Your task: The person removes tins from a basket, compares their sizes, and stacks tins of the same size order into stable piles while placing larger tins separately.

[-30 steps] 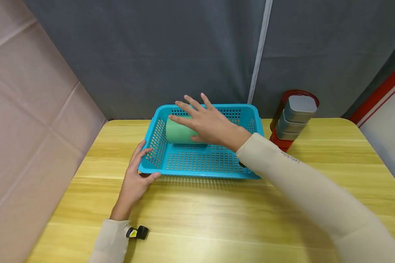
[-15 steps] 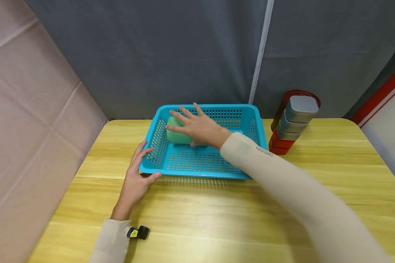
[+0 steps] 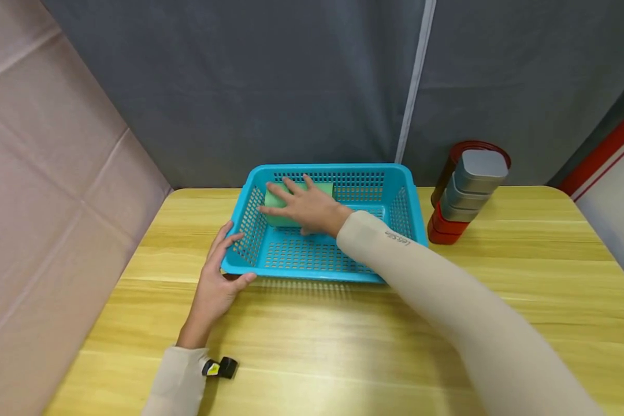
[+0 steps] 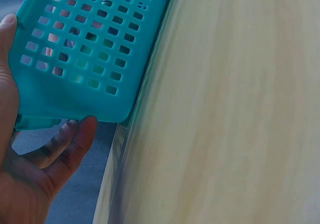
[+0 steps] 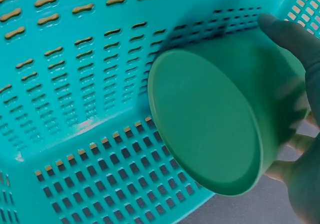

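Note:
A green cylindrical container [image 3: 325, 188] lies on its side in a blue perforated plastic basket [image 3: 307, 274], by the back wall. Its flat round end [image 5: 202, 121] faces the right wrist view. My right hand [image 3: 314, 208] rests over the container with fingers spread across its upper side, hiding much of it. In the right wrist view, the thumb [image 5: 287, 34] lies along one side and fingertips show at the other. My left hand [image 3: 214, 287] holds the basket's front left corner, thumb on the front rim and fingers along the left side.
At the back right, a stack of grey-blue boxes [image 3: 470, 185] stands on red ones [image 3: 446, 227], beside a dark red round object [image 3: 444, 173]. The wooden table [image 3: 312, 352] meets a grey curtain [image 3: 270, 81] behind the basket. A pale cloth wall [image 3: 47, 190] stands at left.
My right hand has moved left and lowered onto the green container, its forearm swinging left too. My left hand stays at the basket corner, and the basket keeps its place.

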`<action>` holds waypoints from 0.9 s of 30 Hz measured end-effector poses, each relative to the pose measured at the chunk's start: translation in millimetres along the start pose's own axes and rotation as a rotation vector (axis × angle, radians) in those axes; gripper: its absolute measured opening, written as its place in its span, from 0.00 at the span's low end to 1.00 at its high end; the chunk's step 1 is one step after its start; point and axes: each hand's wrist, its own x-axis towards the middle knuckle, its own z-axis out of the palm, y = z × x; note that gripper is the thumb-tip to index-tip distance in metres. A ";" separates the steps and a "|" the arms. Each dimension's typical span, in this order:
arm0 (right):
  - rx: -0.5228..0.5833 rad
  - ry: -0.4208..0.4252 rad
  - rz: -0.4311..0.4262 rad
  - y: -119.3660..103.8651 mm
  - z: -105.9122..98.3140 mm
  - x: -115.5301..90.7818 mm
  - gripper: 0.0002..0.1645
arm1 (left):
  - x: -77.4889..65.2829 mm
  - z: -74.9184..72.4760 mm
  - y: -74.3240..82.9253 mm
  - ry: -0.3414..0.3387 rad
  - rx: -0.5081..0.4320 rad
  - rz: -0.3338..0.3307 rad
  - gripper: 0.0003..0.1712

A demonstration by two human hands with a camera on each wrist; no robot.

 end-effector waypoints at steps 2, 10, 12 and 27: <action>0.001 0.002 0.003 0.6 1.7 1.2 0.64 | -0.3 0.2 0.0 0.001 -0.006 -0.002 0.45; -0.007 0.007 0.008 3.6 7.1 3.4 0.63 | -0.1 1.2 -1.3 -0.003 -0.015 -0.011 0.45; -0.008 0.006 0.006 3.0 7.4 4.2 0.64 | -0.4 1.0 -1.2 -0.002 -0.008 -0.010 0.44; -0.021 0.020 0.010 0.1 6.5 3.3 0.61 | -1.2 -2.6 1.6 0.002 0.029 0.006 0.44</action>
